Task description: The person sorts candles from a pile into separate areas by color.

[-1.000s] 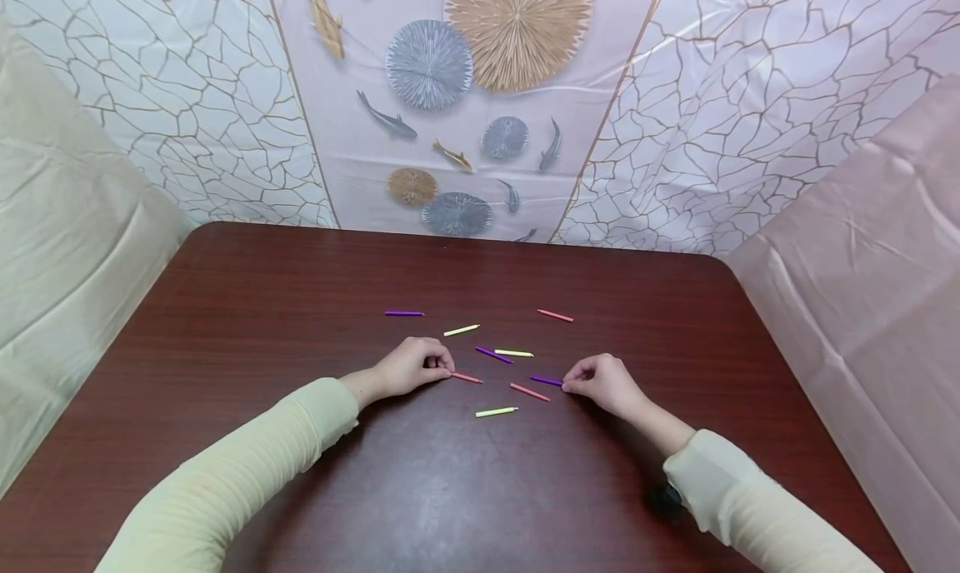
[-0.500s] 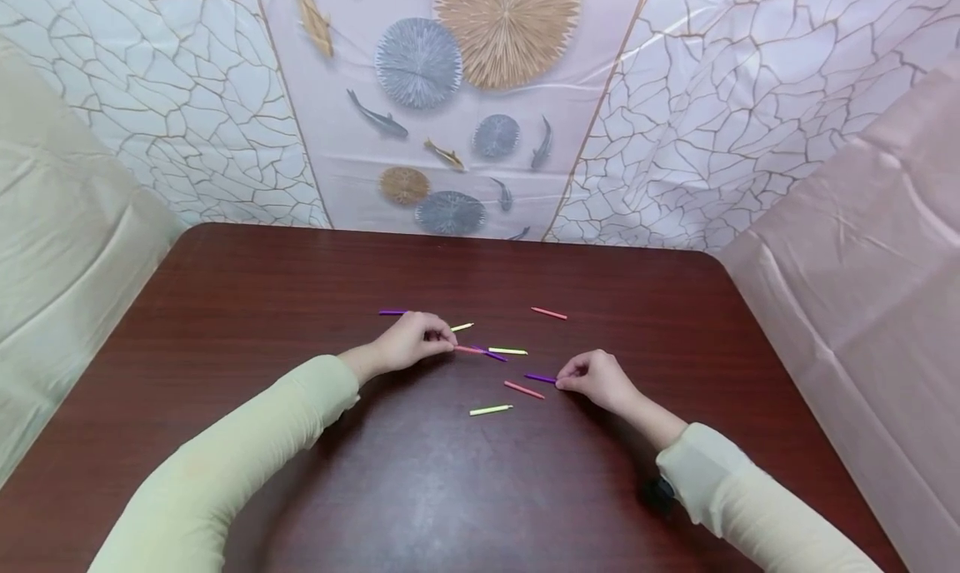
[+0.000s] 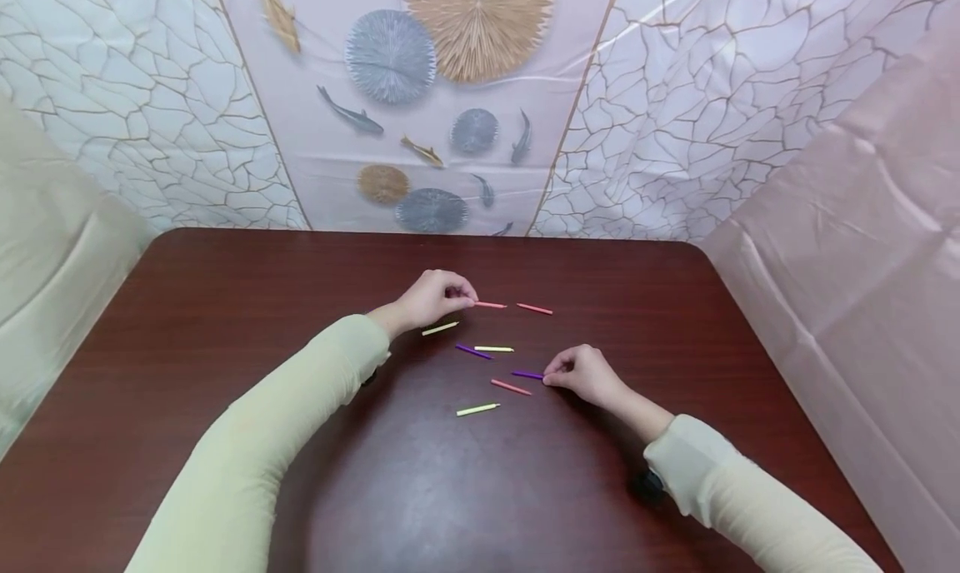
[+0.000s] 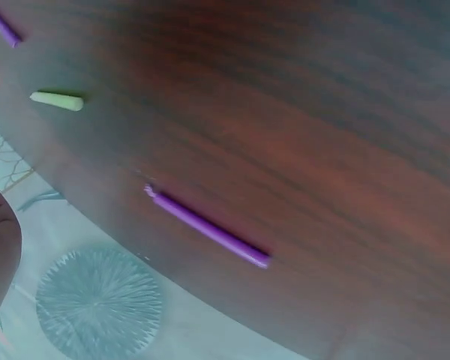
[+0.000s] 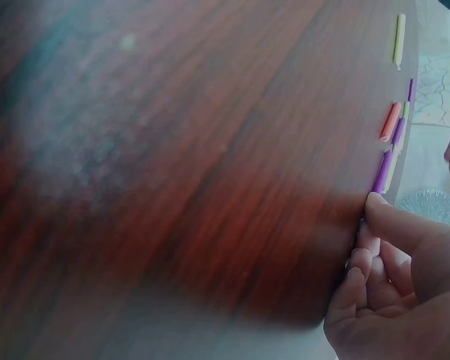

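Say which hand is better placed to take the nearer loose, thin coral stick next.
Probably the right hand: though pinching a thin purple stick, it is close beside that coral stick. The left hand is farther, also occupied.

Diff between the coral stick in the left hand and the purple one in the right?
Colour: the coral stick is pinkish-orange, the purple stick violet.
Hand: the left hand pinches the coral stick, the right hand the purple stick.
Direction: the coral stick juts rightward from its hand, the purple stick leftward.
Place: the coral stick is farther from the person than the purple stick.
Shared: both slim.
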`<state>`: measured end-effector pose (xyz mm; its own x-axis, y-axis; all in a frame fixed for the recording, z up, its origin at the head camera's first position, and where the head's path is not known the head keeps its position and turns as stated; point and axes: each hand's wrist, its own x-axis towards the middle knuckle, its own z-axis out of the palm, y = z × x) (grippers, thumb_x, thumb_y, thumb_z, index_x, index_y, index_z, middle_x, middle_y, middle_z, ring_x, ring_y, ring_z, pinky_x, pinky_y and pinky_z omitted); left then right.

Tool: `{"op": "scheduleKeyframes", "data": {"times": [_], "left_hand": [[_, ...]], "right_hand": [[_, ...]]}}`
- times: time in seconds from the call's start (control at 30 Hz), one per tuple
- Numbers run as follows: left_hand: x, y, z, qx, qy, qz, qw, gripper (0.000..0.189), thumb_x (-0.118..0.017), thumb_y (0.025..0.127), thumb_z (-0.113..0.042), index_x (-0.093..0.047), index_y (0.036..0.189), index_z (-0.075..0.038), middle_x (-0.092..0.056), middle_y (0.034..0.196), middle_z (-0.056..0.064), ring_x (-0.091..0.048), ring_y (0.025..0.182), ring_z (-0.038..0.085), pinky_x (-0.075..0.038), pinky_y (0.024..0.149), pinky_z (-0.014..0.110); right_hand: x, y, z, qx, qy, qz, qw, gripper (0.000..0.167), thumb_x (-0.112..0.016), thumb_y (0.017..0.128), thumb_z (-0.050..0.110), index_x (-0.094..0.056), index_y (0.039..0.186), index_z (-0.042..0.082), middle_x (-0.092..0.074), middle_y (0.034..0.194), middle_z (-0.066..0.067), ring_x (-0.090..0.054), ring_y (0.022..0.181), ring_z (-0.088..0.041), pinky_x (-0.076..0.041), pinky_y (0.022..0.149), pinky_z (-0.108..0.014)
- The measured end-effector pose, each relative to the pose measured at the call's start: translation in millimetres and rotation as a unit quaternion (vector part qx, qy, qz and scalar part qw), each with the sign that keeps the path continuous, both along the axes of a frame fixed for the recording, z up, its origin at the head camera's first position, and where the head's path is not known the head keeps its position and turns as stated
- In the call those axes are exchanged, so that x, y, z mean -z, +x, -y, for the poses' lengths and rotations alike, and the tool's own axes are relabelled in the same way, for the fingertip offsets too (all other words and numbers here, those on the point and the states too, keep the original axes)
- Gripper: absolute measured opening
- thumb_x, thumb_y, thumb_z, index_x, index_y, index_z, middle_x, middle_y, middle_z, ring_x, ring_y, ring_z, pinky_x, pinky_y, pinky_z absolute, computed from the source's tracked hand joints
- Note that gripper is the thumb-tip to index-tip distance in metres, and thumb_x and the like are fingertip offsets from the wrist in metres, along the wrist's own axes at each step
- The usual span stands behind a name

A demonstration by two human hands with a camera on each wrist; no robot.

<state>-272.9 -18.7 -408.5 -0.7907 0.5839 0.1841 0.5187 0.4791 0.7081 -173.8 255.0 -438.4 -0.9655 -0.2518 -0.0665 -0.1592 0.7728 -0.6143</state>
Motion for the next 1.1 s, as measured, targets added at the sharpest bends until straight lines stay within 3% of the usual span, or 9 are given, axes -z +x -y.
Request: {"op": "scheduleKeyframes", "data": {"times": [0.4, 0.73, 1.1], "left_hand": [[-4.7, -30.9, -34.6, -0.004, -0.004, 0.008, 0.9999, 0.010, -0.065, 0.087, -0.012, -0.071, 0.089, -0.003, -0.069, 0.083, 0.008, -0.051, 0.072, 0.014, -0.041, 0.068, 0.022], [11.5, -46.2, -56.8, -0.017, -0.018, 0.028, 0.9993, 0.010, -0.064, 0.087, -0.012, -0.070, 0.089, -0.003, -0.068, 0.082, 0.009, -0.054, 0.076, 0.015, -0.042, 0.071, 0.021], [28.2, -54.7, -75.7, -0.032, -0.052, 0.047, 0.9970, 0.010, -0.063, 0.088, -0.012, -0.070, 0.090, -0.004, -0.068, 0.085, 0.008, -0.056, 0.079, 0.015, -0.045, 0.076, 0.025]], "right_hand": [[-1.8, -0.5, -2, 0.008, 0.000, -0.007, 0.9999, 0.005, -0.076, 0.074, 0.010, -0.072, 0.072, 0.007, -0.069, 0.067, -0.003, -0.050, 0.061, -0.007, -0.041, 0.058, -0.021], [-0.8, 0.9, 1, 0.003, 0.000, 0.001, 1.0000, 0.006, -0.076, 0.075, 0.012, -0.072, 0.072, 0.007, -0.069, 0.067, -0.002, -0.050, 0.061, -0.006, -0.042, 0.059, -0.020], [-0.5, 2.7, 1, 0.008, -0.002, 0.001, 1.0000, 0.007, -0.076, 0.074, 0.012, -0.072, 0.072, 0.008, -0.068, 0.066, -0.001, -0.050, 0.060, -0.004, -0.041, 0.057, -0.019]]}}
